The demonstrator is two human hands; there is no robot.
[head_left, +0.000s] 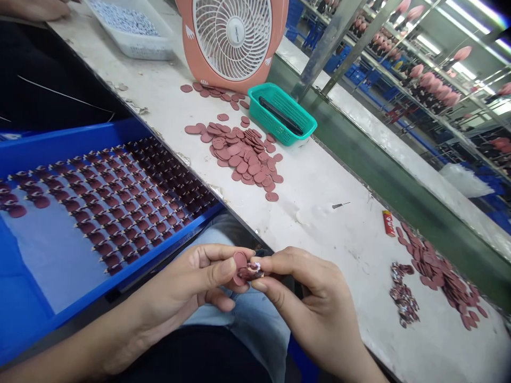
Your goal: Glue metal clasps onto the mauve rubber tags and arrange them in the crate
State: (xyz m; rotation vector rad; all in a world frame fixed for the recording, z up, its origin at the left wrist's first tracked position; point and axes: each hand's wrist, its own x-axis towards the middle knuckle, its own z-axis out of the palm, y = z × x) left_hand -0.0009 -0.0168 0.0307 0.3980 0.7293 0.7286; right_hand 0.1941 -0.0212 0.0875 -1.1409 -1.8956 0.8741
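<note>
Above my lap, both hands meet on one small piece. My left hand (199, 282) pinches a reddish-brown oval disc (239, 260) between thumb and fingers. With thumb and forefinger, my right hand (311, 303) grips a small dark brown figurine part (251, 271) with a white patch, which lies against the disc. The fingers hide how the two join. To the left, a blue tray (80, 298) holds rows of similar dark figures on oval discs. Loose oval discs (243, 154) lie heaped on the table ahead, and small shiny brown parts (403, 298) lie to the right.
The white table (319, 239) runs diagonally past me. On it are a pink fan (235, 37), a green basket (281, 114) with a black tool, a white bin (131, 32), a needle tip (340, 205), a red packet (388, 223) and more discs (443, 271). Another person's hand (35, 9) rests top left.
</note>
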